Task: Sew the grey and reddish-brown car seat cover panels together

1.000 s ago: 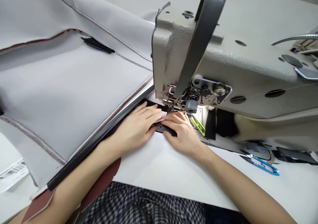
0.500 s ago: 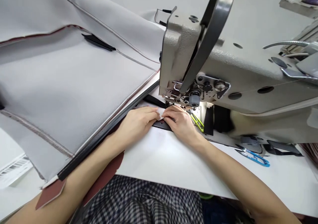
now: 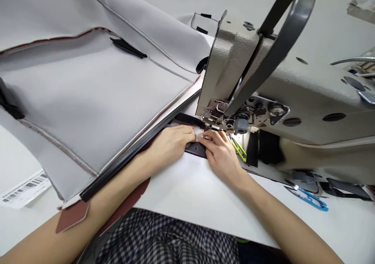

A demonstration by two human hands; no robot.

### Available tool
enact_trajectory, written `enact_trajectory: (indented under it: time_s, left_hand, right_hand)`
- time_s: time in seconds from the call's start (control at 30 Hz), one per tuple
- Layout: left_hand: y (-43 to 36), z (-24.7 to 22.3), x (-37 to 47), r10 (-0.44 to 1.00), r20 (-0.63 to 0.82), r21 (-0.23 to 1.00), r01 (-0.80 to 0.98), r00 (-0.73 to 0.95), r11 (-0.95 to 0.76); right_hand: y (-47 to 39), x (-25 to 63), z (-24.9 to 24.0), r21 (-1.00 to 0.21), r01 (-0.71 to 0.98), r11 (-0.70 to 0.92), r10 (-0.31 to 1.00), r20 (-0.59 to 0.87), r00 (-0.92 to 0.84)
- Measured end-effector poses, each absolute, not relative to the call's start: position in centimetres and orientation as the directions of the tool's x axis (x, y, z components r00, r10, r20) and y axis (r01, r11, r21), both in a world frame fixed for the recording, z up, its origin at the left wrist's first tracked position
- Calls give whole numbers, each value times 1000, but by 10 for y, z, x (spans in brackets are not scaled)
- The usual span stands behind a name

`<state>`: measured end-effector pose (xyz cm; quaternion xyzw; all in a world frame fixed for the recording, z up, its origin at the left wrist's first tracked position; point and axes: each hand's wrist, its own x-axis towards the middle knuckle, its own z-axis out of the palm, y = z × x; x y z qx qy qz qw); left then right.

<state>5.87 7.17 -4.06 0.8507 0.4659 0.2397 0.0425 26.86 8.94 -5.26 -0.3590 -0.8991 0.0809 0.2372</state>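
The sewing machine [image 3: 252, 72] stands with its needle area right above my fingers. My left hand [image 3: 172, 141] is closed, its fingertips gripping the edge of the light grey fabric [image 3: 117, 96] just left of the presser foot. Close beside it, my right hand [image 3: 220, 150] pinches the same edge in front of the foot. A small pale stretch of fabric shows between the two hands. The fabric has maroon backing [image 3: 73, 216] and a black strip [image 3: 140, 145] along its near edge, which passes by my left forearm. My fingers partly hide the stitching spot.
Yellow-green thread snips [image 3: 239, 148] lie beside my right hand, close to the machine base. Blue snips [image 3: 310, 199] rest on the white table [image 3: 187, 189] at the right. A barcode label [image 3: 26, 188] is at the left. Black tabs [image 3: 128, 48] stick out of the fabric.
The view has shifted, so the machine appears farther right and more tilted. Both hands stay at the fabric edge, with a slightly wider gap between their fingertips.
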Motion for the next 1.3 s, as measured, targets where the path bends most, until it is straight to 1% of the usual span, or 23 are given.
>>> enact_trajectory:
  time_s: [0.07, 0.17, 0.37, 0.53, 1.0, 1.17, 1.3]
  left_hand:
    - [79, -41, 60, 832, 341, 325, 775, 438, -542]
    - [90, -40, 62, 848, 321, 342, 783, 422, -519]
    - [109, -38, 64, 860, 320, 284, 826, 397, -487]
    - [113, -36, 67, 887, 287, 274, 856, 361, -437]
    - [112, -41, 68, 874, 336, 265, 856, 350, -444]
    - [111, -42, 67, 841, 405, 259, 838, 358, -481]
    - [111, -43, 65, 794, 467, 249, 803, 390, -541]
  right_hand:
    - [91, 268, -53, -306, 620, 723, 690, 361, -627]
    - [91, 267, -53, -327, 629, 705, 709, 352, -611]
    - [91, 267, -54, -376, 617, 692, 722, 359, -591]
    - [92, 267, -54, -382, 606, 698, 716, 366, -594]
    - [91, 267, -52, -382, 612, 692, 721, 341, -603]
    - [90, 268, -54, -386, 619, 684, 729, 332, -598]
    - [90, 268, -54, -384, 614, 689, 724, 342, -599]
